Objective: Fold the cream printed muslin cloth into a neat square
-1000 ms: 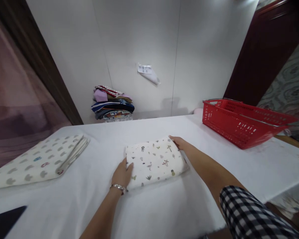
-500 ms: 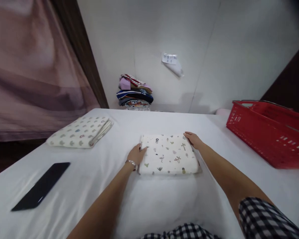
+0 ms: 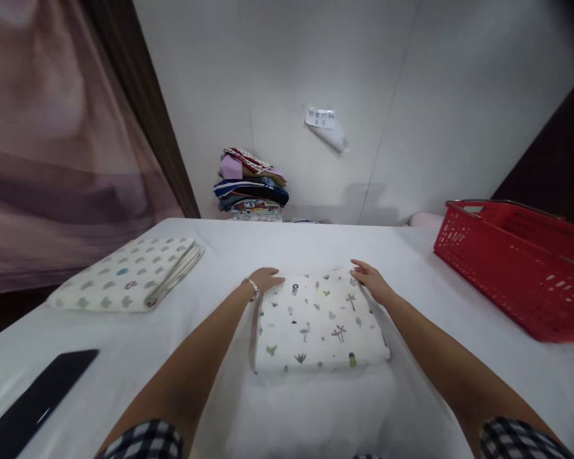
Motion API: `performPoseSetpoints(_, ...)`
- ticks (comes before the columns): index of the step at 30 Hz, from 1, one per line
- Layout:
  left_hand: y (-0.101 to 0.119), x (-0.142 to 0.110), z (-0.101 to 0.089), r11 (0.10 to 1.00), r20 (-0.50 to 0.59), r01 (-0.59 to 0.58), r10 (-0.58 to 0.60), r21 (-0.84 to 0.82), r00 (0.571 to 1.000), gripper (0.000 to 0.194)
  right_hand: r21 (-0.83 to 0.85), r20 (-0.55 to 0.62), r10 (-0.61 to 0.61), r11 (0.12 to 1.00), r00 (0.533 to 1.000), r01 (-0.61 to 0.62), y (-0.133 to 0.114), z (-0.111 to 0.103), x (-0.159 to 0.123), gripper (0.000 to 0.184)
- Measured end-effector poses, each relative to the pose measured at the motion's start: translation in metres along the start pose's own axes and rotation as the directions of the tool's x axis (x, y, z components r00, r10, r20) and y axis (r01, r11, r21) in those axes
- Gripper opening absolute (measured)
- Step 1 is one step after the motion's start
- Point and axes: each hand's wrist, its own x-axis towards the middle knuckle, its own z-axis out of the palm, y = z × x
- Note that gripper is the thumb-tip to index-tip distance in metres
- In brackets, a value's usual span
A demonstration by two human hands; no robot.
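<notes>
A white folded cloth (image 3: pixel 323 325), printed with palm trees, a flamingo and cacti, lies flat in front of me. My left hand (image 3: pixel 266 279), with a bracelet at the wrist, grips its far left corner, thumb on top and the other fingers partly hidden. At the far right corner, my right hand (image 3: pixel 369 280) holds the edge between thumb and fingers, the index finger raised a little. A second folded cloth (image 3: pixel 129 274), cream with grey prints, lies to the left, apart from both hands.
A white-covered table (image 3: pixel 210 357) lies beneath everything. On its right stands a red basket (image 3: pixel 516 268); a black flat object (image 3: pixel 38 398) is at the near left. Stacked clothes (image 3: pixel 252 182) sit by the back wall, below a paper note (image 3: pixel 321 118). A pink curtain (image 3: pixel 52 140) hangs left.
My left hand has moved from the cloth's left side up to its far left corner. My right hand stays at the far right corner. The view has shifted slightly, and the cloth appears nearer.
</notes>
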Motion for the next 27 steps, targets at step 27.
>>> performPoseSetpoints(27, 0.007, 0.024, -0.024, 0.990, 0.247, -0.133, 0.118, 0.047, 0.962, 0.064, 0.046, 0.027, -0.103, 0.994, 0.994, 0.102, -0.007, 0.006, -0.006, 0.059)
